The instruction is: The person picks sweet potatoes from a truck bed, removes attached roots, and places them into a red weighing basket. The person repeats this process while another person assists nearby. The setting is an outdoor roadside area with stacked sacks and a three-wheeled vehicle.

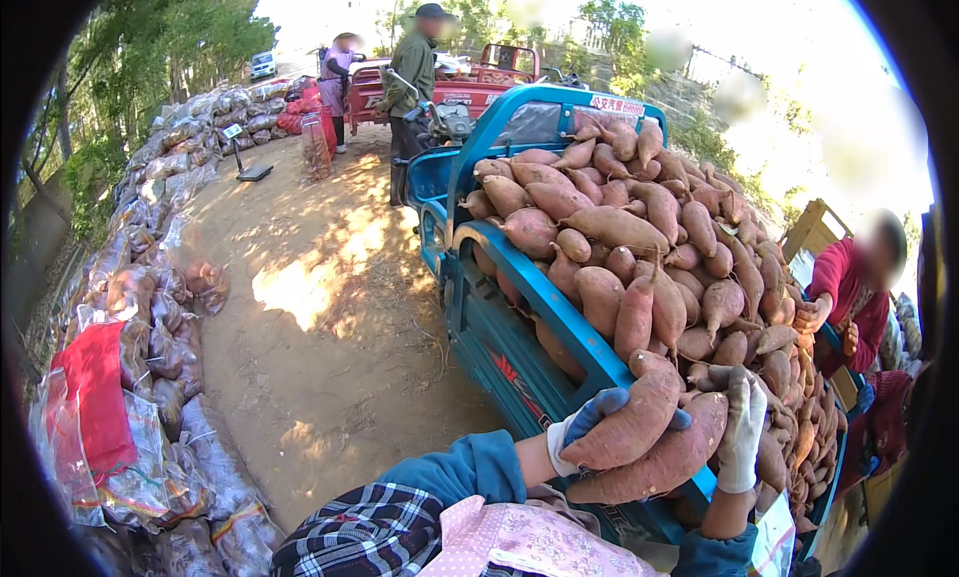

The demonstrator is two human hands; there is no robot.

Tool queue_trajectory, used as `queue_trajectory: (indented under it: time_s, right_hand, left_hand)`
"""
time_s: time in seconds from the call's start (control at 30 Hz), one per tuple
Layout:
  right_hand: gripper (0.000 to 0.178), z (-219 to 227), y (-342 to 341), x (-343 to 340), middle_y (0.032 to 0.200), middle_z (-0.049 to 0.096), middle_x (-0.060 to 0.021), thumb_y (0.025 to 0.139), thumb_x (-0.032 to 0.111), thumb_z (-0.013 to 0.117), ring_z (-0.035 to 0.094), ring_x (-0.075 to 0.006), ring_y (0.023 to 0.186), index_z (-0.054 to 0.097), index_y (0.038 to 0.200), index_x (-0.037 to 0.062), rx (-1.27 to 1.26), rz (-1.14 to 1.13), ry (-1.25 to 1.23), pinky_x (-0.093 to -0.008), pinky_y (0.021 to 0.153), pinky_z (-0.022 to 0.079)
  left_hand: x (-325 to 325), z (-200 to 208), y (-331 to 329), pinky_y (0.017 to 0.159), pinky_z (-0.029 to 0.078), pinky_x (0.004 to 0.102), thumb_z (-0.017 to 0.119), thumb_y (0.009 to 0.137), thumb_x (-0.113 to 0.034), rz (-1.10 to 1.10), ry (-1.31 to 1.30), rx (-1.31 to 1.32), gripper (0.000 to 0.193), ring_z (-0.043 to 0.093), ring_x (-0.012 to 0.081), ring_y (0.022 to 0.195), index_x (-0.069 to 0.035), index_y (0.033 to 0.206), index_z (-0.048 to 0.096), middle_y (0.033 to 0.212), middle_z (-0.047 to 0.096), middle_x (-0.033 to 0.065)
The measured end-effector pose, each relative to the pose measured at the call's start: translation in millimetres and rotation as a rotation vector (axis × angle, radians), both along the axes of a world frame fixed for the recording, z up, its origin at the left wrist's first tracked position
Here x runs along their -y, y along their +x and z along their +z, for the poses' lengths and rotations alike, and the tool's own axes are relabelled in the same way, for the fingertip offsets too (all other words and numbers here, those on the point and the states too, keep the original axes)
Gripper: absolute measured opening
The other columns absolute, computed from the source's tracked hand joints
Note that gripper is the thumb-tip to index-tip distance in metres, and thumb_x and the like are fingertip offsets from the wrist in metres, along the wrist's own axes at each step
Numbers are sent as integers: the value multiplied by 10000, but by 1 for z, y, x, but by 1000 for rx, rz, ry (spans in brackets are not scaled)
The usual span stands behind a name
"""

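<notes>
1. A white vehicle [263, 65] is seen beside trees [205, 37].
2. A scale [255, 173] is set on bare ground [350, 367].
3. A red truck [479, 97] is partly hidden by a person in green [412, 69].

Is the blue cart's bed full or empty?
Full: sweet potatoes pile up in a mound, rising above the side rail of the blue cart.

The person's gloved left hand [591, 423] grips one sweet potato [635, 417], while the gloved right hand [741, 427] holds the end of another sweet potato [654, 469]. Beside them a heap of sweet potatoes [649, 217] fills a blue cart [555, 303]. Filled bags [170, 347] line the dirt path [350, 377].
</notes>
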State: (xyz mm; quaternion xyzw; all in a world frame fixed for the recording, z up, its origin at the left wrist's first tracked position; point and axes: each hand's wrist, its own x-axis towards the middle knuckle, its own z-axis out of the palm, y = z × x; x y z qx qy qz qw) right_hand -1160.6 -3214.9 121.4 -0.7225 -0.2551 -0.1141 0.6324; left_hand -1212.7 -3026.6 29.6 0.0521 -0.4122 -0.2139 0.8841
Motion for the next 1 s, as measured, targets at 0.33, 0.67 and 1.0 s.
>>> queue_trajectory:
  time_s: [0.33,0.67,1.0]
  right_hand:
    - [210,18,-30,-64,883,699,-169,944,177,607,691,-323,792,643,1069,13,377,14,-585,-377,711,542]
    - [362,8,-44,-58,988,693,-174,913,249,678,696,-277,879,608,1171,4,169,-189,-489,-373,789,531]
    - [418,12,-53,15,872,673,-195,902,433,676,677,-346,798,638,979,24,200,-490,-563,-423,687,514]
  left_hand:
    - [-105,13,-14,1180,301,370,639,834,-629,540,125,-204,895,511,277,1289,51,1387,456,1385,543,183]
    - [-95,31,23,1168,333,417,607,880,-615,542,195,-248,863,491,284,1312,12,1437,404,1417,516,186]
    - [-2,14,27,1205,255,408,584,890,-566,93,186,-131,835,420,318,1374,-30,1487,352,1464,458,197]
